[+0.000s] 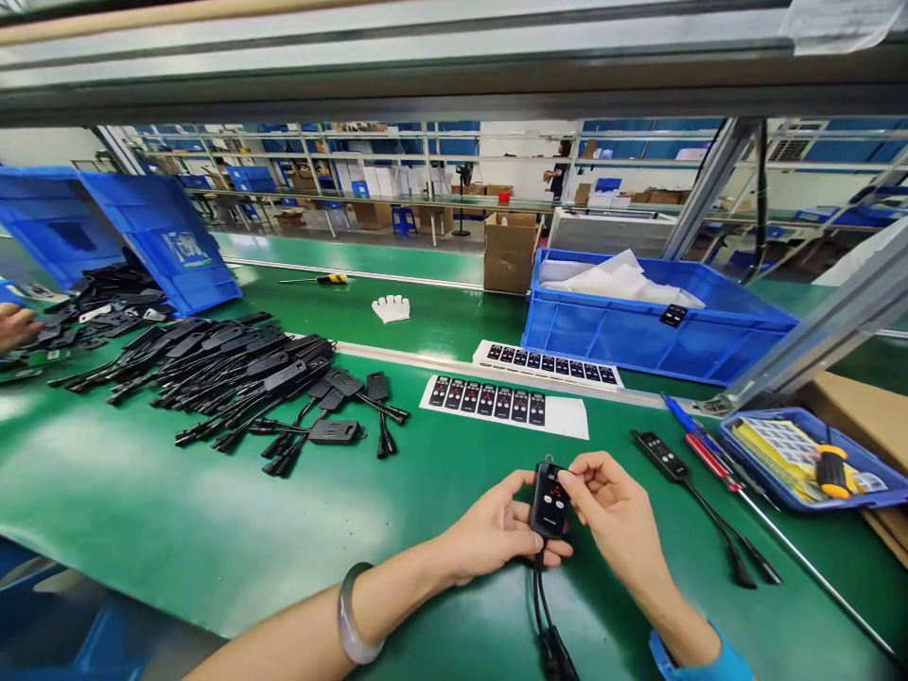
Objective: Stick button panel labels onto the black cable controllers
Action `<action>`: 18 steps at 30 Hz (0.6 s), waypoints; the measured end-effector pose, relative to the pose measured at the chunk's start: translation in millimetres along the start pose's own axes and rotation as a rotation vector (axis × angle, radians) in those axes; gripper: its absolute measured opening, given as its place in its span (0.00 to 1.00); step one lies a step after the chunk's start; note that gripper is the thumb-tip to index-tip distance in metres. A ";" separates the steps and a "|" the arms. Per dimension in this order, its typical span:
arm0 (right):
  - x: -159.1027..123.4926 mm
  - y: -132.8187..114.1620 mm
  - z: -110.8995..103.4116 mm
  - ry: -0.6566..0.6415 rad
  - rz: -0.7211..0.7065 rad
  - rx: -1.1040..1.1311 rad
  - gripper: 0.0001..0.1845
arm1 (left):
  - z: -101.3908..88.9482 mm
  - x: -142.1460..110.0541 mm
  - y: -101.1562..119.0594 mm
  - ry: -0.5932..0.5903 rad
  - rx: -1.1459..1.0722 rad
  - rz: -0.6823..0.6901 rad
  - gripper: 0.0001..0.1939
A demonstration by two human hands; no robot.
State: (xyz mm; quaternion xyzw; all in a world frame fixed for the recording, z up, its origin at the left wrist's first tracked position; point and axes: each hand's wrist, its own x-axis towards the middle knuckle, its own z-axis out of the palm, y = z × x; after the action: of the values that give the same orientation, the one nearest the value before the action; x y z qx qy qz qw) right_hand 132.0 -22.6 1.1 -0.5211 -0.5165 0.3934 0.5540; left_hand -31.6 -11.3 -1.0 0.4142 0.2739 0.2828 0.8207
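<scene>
My left hand (493, 534) is closed around a small black controller (550, 515), held upright over the bench with its two cables hanging below. A black label (551, 497) with red marks and pale buttons covers its front. The thumb and forefinger of my right hand (614, 506) pinch at the label's upper right corner; the fingertips partly hide it. Beyond my hands lies a sheet of matching labels (566, 416), with a second label sheet (489, 364) behind it. To the right of my hands rests a labelled controller (663, 456) with its cables.
Many unlabelled controllers (266, 364) are piled at left, near another person's hand (18, 326). A blue crate (653, 336) stands behind the label sheets. Screwdrivers (716, 463) and a small blue tray (777, 497) lie at right. A metal frame (815, 322) slants beside them.
</scene>
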 end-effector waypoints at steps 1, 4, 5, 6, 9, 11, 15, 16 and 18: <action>-0.3 0.1 0.1 -0.005 0.002 -0.003 0.12 | -0.2 0.2 0.0 -0.005 -0.007 -0.001 0.30; -1.1 0.0 0.4 -0.018 0.012 -0.010 0.12 | -1.6 0.9 -0.6 -0.024 -0.018 -0.004 0.30; -1.3 -0.2 0.6 -0.020 0.013 -0.013 0.12 | -2.0 1.0 -0.9 -0.031 -0.020 -0.003 0.29; -1.4 -0.4 0.9 -0.019 0.013 -0.014 0.12 | -2.3 1.1 -1.3 -0.039 -0.023 0.000 0.29; -2.3 -1.2 1.8 -0.013 0.013 -0.011 0.11 | -2.4 1.0 -1.7 -0.042 -0.022 0.002 0.26; -3.3 -1.9 2.4 -0.009 0.023 -0.005 0.11 | -1.9 0.8 -1.7 -0.029 -0.002 -0.004 0.25; -4.5 -3.2 3.4 0.007 0.041 -0.003 0.11 | -0.9 0.7 -2.2 -0.020 0.041 -0.004 0.25; -4.4 -3.4 3.6 0.012 0.042 -0.002 0.11 | -0.8 0.7 -2.6 -0.021 0.046 -0.002 0.25; -3.9 -3.7 4.1 0.018 0.046 0.001 0.11 | -0.9 0.7 -3.4 -0.026 0.053 0.006 0.25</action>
State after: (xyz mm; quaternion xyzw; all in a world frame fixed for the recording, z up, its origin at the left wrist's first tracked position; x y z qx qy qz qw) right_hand 127.0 -26.3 3.8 -0.5363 -0.4991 0.4014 0.5496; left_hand -31.0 -12.0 -4.5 0.4402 0.2691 0.2724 0.8121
